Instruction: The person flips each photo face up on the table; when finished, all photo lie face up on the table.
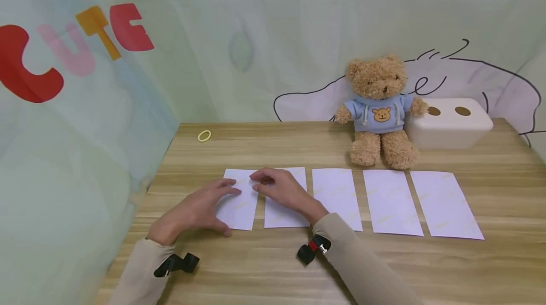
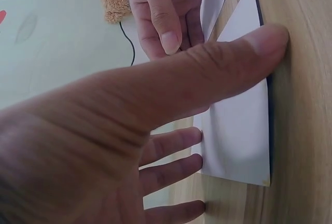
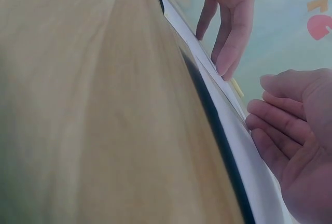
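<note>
White sheets of paper with faint yellow marks lie in a row on the wooden table. Over the left part of the leftmost sheet (image 1: 239,210) my left hand (image 1: 198,208) is spread, thumb at its near-left corner and fingertips on or close to its surface. My right hand (image 1: 285,190) is above the second sheet (image 1: 286,217), its loosely bent fingers reaching toward the leftmost sheet's right edge. In the right wrist view, nothing shows between the right hand's (image 3: 301,136) thumb and fingers. The left thumb (image 2: 223,60) covers part of a sheet in the left wrist view.
Three more sheets continue rightward, starting with the middle sheet (image 1: 337,196). Behind them sits a teddy bear (image 1: 379,111) in a blue hoodie, beside a white box (image 1: 452,127) with two oval holes. A yellow ring (image 1: 204,136) lies at the back left. Printed cloth surrounds the table.
</note>
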Motion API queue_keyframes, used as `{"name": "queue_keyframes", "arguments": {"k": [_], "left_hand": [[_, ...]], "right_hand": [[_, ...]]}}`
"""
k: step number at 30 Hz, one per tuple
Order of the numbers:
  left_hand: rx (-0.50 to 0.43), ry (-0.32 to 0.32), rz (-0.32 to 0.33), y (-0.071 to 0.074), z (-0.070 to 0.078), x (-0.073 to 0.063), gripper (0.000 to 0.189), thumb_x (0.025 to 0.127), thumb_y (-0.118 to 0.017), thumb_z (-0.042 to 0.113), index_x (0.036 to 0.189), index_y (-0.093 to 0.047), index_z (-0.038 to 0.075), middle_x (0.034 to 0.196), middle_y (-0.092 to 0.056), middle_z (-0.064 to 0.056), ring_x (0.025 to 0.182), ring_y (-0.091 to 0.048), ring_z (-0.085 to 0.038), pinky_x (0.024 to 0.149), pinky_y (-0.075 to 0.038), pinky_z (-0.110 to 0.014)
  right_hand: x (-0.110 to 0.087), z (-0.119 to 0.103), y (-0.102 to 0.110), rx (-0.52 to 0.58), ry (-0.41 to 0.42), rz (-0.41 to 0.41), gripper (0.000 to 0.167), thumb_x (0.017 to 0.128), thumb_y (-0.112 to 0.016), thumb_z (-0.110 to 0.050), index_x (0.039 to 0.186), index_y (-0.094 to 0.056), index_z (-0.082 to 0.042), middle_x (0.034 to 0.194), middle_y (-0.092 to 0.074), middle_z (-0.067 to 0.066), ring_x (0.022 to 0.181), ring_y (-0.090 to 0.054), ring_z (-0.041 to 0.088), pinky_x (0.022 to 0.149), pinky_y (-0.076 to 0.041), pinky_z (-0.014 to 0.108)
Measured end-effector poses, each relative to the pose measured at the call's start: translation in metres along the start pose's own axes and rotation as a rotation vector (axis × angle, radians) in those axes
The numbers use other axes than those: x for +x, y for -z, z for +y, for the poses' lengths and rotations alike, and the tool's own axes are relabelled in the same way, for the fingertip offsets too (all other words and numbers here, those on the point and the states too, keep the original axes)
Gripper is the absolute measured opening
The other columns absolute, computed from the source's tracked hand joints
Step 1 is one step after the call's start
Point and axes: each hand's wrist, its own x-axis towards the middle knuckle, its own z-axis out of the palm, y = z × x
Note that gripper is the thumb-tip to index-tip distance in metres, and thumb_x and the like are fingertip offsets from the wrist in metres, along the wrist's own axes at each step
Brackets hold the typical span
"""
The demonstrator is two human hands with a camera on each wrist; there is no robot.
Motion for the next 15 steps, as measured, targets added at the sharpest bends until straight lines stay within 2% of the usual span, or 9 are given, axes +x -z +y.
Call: {"name": "queue_keyframes", "arguments": {"k": [15], "left_hand": [[0.043,0.001,0.035,-0.0012,-0.0027,0.0014,0.08,0.068,-0.102,0.037,0.135,-0.069,0.007,0.151,-0.055,-0.021,0.138,-0.052,-0.045,0.109,-0.045,-0.06]], "right_hand": [[0.0007,0.0015,0.0011,0.007,0.022,0.002,0.026,0.103,-0.071,-0.017,0.126,-0.074,-0.006,0.124,-0.075,0.004,0.113,-0.069,0.016,0.101,-0.052,0.031]]}}
